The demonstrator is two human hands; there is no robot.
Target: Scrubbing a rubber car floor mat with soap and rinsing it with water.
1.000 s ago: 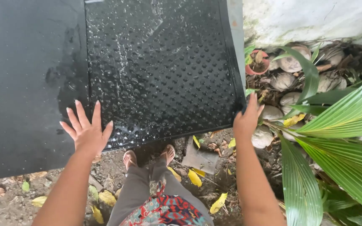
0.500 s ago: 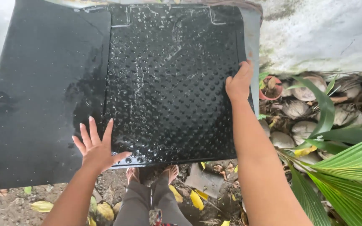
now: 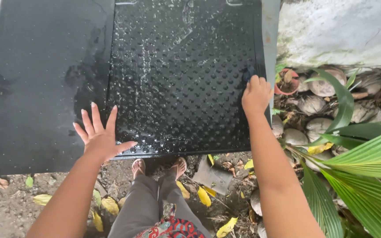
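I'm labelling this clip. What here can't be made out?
- Head view: top of the studded black mat is cut off by the frame edge.
- Right hand: fingertips curl over the mat's edge, grip hidden.
- Left hand: contact with the mat unclear.
- The wet mat's underside is hidden.

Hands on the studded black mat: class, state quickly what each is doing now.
Left hand: open, fingers spread, flat on the wet studded rubber mat.
Right hand: curled over the mat's right edge, gripping it.

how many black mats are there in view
2: a wet studded black mat under both hands, and a smoother black mat beside it on the left; more may lie out of frame.
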